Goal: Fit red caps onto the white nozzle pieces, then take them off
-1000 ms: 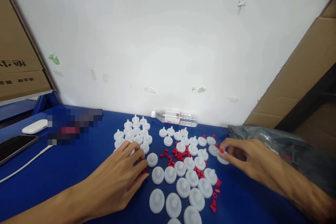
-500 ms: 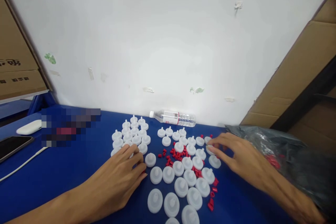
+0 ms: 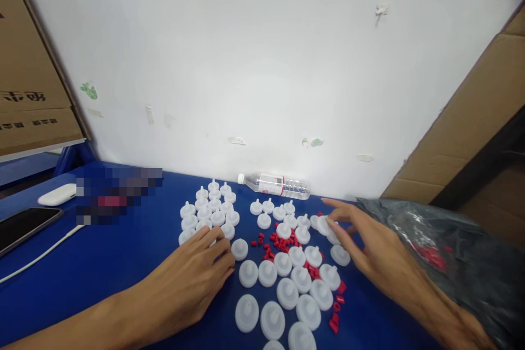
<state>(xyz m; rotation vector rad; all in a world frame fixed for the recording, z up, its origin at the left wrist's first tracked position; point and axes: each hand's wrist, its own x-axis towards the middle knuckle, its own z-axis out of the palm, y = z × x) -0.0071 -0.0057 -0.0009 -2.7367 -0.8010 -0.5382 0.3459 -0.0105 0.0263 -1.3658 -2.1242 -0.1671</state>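
Observation:
Several white round plastic caps (image 3: 287,292) with small stems lie spread over the blue table (image 3: 123,262). Small red plugs (image 3: 283,241) are scattered among them. My left hand (image 3: 192,279) rests palm down on the table, fingers loosely curled, its tips next to a white cap (image 3: 239,249) and a tidy cluster of caps (image 3: 209,210). My right hand (image 3: 361,243) hovers over the right side of the spread with its fingers stretched out, the tips touching white caps (image 3: 324,224) at the far right of the group.
A clear water bottle (image 3: 274,185) lies on its side against the white wall. A dark plastic bag (image 3: 451,251) holding red plugs sits at the right. A phone (image 3: 22,227), a white cable and a white case (image 3: 57,194) lie at the left. Cardboard boxes stand on both sides.
My right hand has let go of a white cap, opened, and reached farther back and left over the caps. My left hand has stayed nearly still.

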